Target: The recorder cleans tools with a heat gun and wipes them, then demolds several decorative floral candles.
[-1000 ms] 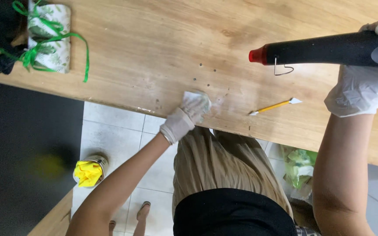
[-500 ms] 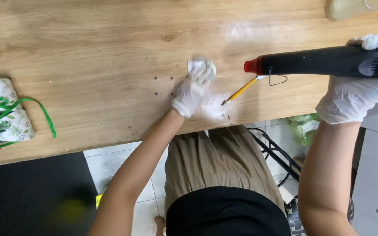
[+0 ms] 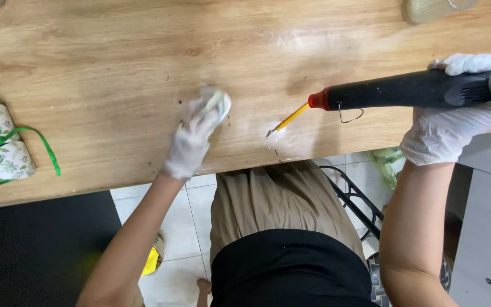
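My left hand, in a white glove, presses a small white cloth against the wooden table. My right hand, also gloved, grips a black heat gun with a red nozzle, held level above the table's front edge with the nozzle aimed left. A yellow pencil-like stick lies on the table just below the nozzle, beside a whitish smear.
A leaf-patterned package tied with green ribbon sits at the table's left edge. A pale jar stands at the far right. Below the table are tiled floor, a black mat and a black wire rack.
The view has shifted right, so the package sits further left. My left hand with the cloth has slid left and slightly away from the yellow stick. The heat gun stays level.
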